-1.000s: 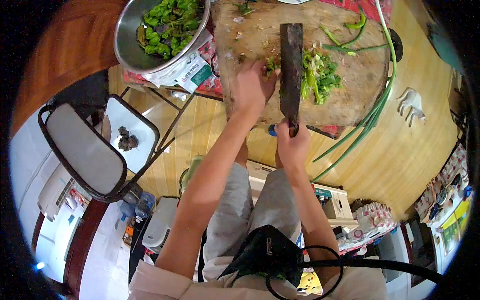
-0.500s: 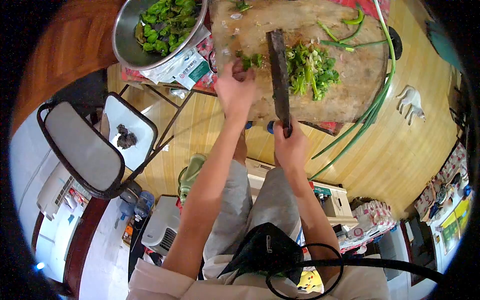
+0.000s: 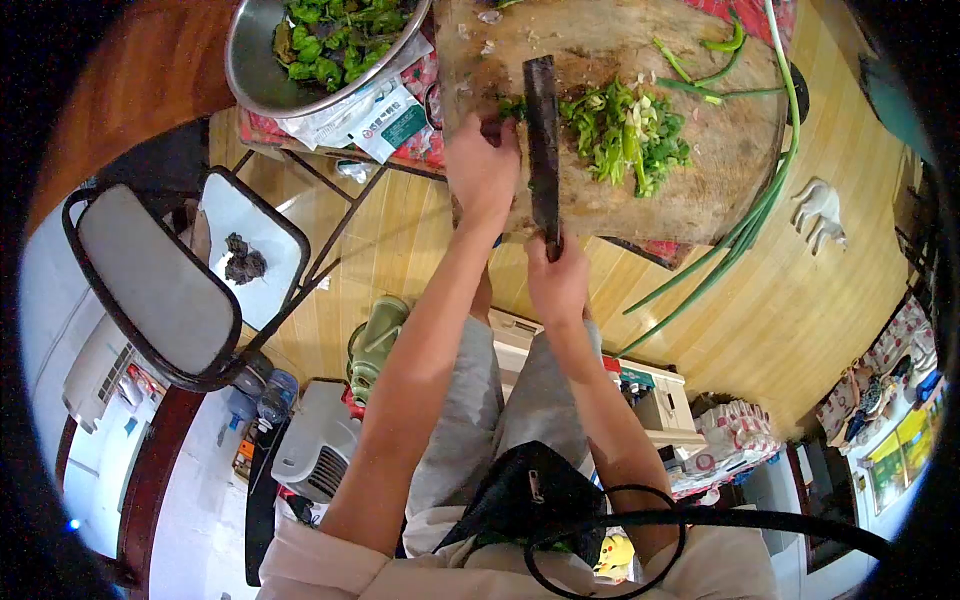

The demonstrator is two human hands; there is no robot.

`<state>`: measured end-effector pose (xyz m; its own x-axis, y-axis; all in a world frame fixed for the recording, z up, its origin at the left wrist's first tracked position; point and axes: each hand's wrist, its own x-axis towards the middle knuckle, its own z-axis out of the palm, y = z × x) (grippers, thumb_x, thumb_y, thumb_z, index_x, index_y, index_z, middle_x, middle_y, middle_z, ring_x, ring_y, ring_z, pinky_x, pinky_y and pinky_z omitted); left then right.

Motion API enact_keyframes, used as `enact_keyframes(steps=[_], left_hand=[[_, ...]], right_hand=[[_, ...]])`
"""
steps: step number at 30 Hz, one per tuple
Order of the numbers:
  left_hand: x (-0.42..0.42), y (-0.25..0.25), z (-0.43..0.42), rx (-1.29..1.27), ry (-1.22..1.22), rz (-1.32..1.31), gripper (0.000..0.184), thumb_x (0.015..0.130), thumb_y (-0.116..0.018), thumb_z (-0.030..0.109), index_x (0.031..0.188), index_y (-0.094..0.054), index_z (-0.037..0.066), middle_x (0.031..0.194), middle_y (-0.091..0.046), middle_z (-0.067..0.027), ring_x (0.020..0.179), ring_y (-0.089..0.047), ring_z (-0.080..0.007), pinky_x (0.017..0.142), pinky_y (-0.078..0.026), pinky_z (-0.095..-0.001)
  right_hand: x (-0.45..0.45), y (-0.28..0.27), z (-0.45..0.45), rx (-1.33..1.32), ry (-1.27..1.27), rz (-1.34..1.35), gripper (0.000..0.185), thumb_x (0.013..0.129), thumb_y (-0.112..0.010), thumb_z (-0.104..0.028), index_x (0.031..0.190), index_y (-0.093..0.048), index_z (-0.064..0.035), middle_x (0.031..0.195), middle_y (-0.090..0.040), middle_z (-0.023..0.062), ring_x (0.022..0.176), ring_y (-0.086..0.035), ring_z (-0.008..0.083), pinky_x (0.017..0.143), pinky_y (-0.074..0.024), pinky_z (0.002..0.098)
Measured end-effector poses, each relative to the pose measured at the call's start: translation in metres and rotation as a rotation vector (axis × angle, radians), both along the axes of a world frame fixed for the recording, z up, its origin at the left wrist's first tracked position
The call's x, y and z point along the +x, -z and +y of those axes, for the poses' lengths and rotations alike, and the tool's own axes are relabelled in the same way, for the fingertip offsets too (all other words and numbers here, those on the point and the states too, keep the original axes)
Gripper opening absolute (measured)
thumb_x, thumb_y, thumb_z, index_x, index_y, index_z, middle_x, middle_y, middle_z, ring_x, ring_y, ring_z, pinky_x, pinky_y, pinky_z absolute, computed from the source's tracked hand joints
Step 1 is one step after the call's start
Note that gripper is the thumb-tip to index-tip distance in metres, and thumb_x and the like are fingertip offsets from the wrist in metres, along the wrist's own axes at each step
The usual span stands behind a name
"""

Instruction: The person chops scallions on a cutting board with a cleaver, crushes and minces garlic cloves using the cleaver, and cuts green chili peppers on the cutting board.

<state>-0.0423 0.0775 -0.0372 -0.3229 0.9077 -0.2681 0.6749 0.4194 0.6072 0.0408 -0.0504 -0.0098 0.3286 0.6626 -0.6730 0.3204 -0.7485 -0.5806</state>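
My right hand (image 3: 558, 282) grips the handle of a dark-bladed cleaver (image 3: 541, 140). Its blade stands over the wooden chopping board (image 3: 620, 35), close beside my left hand. My left hand (image 3: 484, 165) is closed at the board's left part, fingers curled over a small green vegetable (image 3: 512, 107), mostly hidden by hand and blade. A heap of chopped greens (image 3: 625, 135) lies right of the cleaver. Farther right are whole green peppers (image 3: 728, 42), and long scallions (image 3: 782, 170) hang over the board's right edge.
A steel bowl (image 3: 248, 90) of green peppers stands left of the board, beside a white-and-green packet (image 3: 388, 125). A folding chair (image 3: 160, 280) stands at left. On the wooden floor at right lies a white cat (image 3: 820, 212). A black cord (image 3: 760, 520) crosses near my body.
The cleaver and my right hand have moved left, nearer to my left hand and away from the chopped heap. My left hand stays curled at the board's left part. The view has shifted slightly.
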Motion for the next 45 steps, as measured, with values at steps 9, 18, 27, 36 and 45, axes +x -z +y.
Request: enact_keyframes(steps=[9,18,27,36,45], left_hand=[[0.012,0.012,0.002,-0.047,0.080,-0.144,0.021,0.082,-0.069,0.019,0.095,-0.067,0.002,0.082,-0.070,-0.0143,0.076,-0.069,-0.0312,0.068,-0.052,-0.0400],[0.003,0.015,0.005,0.077,0.115,-0.150,0.017,0.081,-0.069,0.012,0.095,-0.069,0.002,0.081,-0.071,-0.0142,0.074,-0.069,-0.0278,0.068,-0.053,-0.0373],[0.006,0.016,0.008,0.101,0.101,-0.188,0.019,0.079,-0.066,0.005,0.097,-0.071,0.002,0.086,-0.071,-0.0168,0.078,-0.070,-0.0294,0.071,-0.054,-0.0368],[0.007,0.008,0.011,0.062,0.152,-0.069,0.021,0.078,-0.063,0.004,0.097,-0.073,0.004,0.089,-0.070,-0.0187,0.082,-0.067,-0.0364,0.075,-0.053,-0.0410],[0.011,0.016,0.005,0.075,0.140,-0.077,0.018,0.081,-0.064,0.008,0.098,-0.070,0.003,0.089,-0.068,-0.0199,0.081,-0.066,-0.0356,0.072,-0.052,-0.0416]], right_hand=[[0.020,-0.016,-0.001,-0.121,0.059,-0.061,0.029,0.086,-0.063,-0.017,0.108,-0.060,0.0002,0.072,-0.063,0.0152,0.062,-0.061,0.0290,0.063,-0.0495,0.0406],[0.005,-0.017,-0.002,0.076,0.091,-0.052,0.022,0.090,-0.061,-0.019,0.098,-0.062,0.0023,0.057,-0.046,0.0031,0.054,-0.040,0.0085,0.048,-0.0346,0.0296],[0.013,-0.019,0.001,-0.012,-0.076,-0.143,0.044,0.084,-0.063,-0.015,0.127,-0.058,-0.0090,0.081,-0.067,0.0201,0.074,-0.066,0.0353,0.068,-0.0522,0.0432],[0.008,-0.004,0.015,0.143,-0.148,-0.197,0.026,0.086,-0.060,-0.017,0.106,-0.062,0.0003,0.066,-0.062,0.0185,0.060,-0.062,0.0349,0.056,-0.0472,0.0414],[0.027,0.006,0.033,0.235,-0.070,-0.129,0.022,0.085,-0.058,-0.013,0.102,-0.062,0.0009,0.062,-0.058,0.0136,0.054,-0.057,0.0216,0.053,-0.0451,0.0346]])
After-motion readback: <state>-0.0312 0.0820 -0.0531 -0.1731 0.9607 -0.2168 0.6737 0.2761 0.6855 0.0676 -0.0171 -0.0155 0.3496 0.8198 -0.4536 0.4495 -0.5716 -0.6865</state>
